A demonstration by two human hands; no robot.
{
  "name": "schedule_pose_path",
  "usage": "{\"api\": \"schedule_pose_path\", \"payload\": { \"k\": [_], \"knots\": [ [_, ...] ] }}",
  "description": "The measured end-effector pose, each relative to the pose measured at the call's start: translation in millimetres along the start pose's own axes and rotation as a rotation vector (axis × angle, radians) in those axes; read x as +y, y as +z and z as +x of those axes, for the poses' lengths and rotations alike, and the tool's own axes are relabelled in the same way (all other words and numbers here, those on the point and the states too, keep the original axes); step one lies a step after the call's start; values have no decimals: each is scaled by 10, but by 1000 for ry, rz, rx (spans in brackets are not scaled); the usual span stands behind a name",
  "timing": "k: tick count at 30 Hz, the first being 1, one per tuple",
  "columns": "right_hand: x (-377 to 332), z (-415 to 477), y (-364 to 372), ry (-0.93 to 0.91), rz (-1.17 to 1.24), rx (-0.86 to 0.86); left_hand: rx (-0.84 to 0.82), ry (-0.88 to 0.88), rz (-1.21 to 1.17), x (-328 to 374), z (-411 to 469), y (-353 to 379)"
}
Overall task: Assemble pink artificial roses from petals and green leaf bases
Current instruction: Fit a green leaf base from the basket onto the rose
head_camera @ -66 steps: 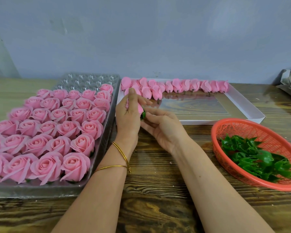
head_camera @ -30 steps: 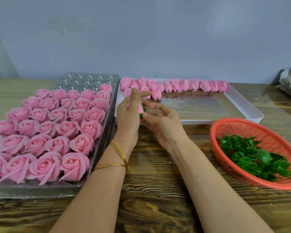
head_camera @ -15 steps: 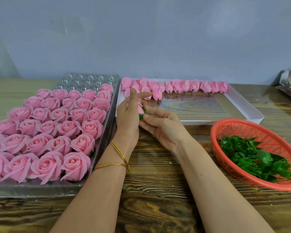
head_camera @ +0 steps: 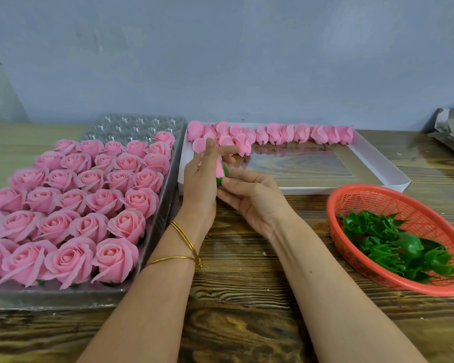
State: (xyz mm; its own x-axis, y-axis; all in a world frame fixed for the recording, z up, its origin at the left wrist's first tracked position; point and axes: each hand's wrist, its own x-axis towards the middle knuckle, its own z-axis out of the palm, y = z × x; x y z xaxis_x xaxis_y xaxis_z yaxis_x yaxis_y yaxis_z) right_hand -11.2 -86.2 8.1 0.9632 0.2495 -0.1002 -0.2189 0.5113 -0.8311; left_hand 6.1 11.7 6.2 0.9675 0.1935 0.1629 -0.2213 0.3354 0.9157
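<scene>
The step in hand looks like seating a leaf base on a flower: the left hand [head_camera: 199, 184] is wrapped round a pink bud [head_camera: 219, 167], and the right hand [head_camera: 252, 197] pinches the green base [head_camera: 222, 178] at the bud's foot between thumb and fingertips, both held above the table [head_camera: 241, 297] just in front of the white box [head_camera: 378, 163]. Most of the bud is hidden by the left hand's fingers, so I cannot tell whether the base is fully home. The next move probably calls for a firm push, then opening the petals and carrying the flower left to the tray [head_camera: 63, 297], where the finished roses [head_camera: 126, 224] fill the near rows and only the empty cups [head_camera: 142, 121] at the far end are free (a reach over the blooms). The tray's right rim sits close beside the left wrist. The loose buds [head_camera: 286, 133] line the box's far wall, and the red basket [head_camera: 336, 239] of spare leaf bases [head_camera: 393, 247] lies to the right, with bare wood between it and the forearms.
</scene>
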Motion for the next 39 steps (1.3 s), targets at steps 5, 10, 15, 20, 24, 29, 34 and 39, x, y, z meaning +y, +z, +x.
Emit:
{"api": "schedule_pose_path", "payload": {
  "k": [5,10,15,20,24,29,34,39],
  "knots": [
    [-8,-2,-3,-13,4,6,-28,5,8,-6,-2,-3],
    [-7,-1,-10,-47,-8,6,-48,-3,10,2,-2,-8],
    [-5,-4,1,-68,-12,-3,-73,-26,-7,12,-10,-4],
    [-11,-10,-11,-68,-23,-23,-92,-37,-9,21,-7,-21],
    [-9,-9,-16,-60,-15,-27,-97,-41,3,26,-4,-32],
    [-5,-6,-34,-61,7,-39,-115,-38,9,23,-2,-34],
    [-2,14,-68,-59,-26,-32,-131,-45,22,5,16,-51],
    [1,19,-67,-79,-88,-26,-150,-75,26,-10,32,-64]
  ]
}}
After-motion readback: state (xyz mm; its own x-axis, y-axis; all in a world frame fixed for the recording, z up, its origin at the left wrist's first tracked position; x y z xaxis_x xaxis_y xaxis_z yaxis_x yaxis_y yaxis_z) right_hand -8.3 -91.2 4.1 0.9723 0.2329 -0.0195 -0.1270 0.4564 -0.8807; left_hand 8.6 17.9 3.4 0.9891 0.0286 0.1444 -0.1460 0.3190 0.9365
